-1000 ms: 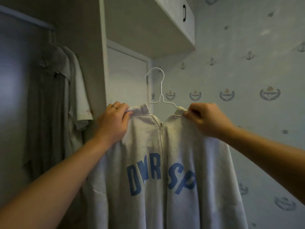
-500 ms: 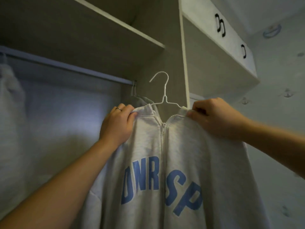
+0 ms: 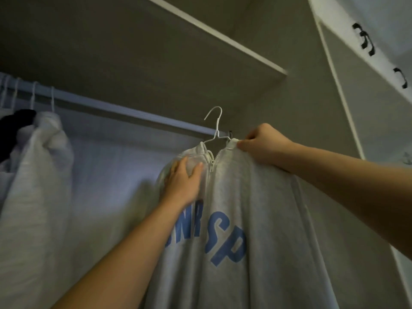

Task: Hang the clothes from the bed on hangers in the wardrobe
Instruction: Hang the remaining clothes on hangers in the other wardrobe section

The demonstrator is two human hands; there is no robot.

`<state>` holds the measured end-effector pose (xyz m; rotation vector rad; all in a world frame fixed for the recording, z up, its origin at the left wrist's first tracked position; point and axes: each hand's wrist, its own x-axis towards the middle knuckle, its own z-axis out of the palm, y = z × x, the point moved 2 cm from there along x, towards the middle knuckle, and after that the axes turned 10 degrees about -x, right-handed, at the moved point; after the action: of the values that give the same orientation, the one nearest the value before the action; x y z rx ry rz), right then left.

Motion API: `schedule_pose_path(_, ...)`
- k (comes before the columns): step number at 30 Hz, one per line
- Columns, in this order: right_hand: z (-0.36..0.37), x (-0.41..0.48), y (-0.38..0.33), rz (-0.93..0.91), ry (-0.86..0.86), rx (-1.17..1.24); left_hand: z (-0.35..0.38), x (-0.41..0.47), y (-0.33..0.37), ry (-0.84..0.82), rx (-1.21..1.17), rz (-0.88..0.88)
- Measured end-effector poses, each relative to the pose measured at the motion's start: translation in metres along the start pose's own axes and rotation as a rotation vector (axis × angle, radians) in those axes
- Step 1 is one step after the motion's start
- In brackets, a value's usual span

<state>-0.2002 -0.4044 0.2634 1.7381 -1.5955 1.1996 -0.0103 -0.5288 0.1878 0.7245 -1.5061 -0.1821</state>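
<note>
Two hands [image 3: 264,147] high on the grey sweatshirt [image 3: 256,197].

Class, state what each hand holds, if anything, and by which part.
The right hand pinches the sweatshirt by its collar edge; the left hand lies flat on its shoulder, holding nothing.

My feed is dim and bluish. The grey wooden wardrobe shelf [image 3: 133,52] lies in shadow; the left hand [image 3: 183,182] and black cabinet handles [image 3: 365,41] smear with motion blur.
</note>
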Motion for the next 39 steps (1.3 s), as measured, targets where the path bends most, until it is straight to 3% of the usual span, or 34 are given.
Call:
schedule_pose_path(10, 0.07, 0.091, -0.055, 0.104, 0.008, 0.1, 0.004, 0.034, -0.059, -0.248, -0.326, -0.143)
schedule_pose_path(23, 0.108, 0.101, -0.054, 0.123, -0.118, -0.015, 0.019, 0.054, -0.106, -0.275, -0.285, -0.169)
schedule_pose_path(26, 0.109, 0.091, -0.051, 0.038, -0.204, -0.242, 0.027, 0.058, -0.108, -0.288, -0.281, -0.155)
schedule_pose_path(30, 0.104, 0.094, -0.046, -0.21, -0.058, -0.524, 0.044, 0.072, -0.108, -0.285, -0.224, -0.13)
schedule_pose_path(34, 0.109, 0.081, -0.035, -0.475, -0.185, -0.817, 0.056, 0.081, -0.104, -0.313, -0.21, -0.109)
schedule_pose_path(39, 0.117, 0.08, -0.015, -0.506, -0.223, -1.014, 0.075, 0.087, -0.11, -0.333, -0.272, -0.083)
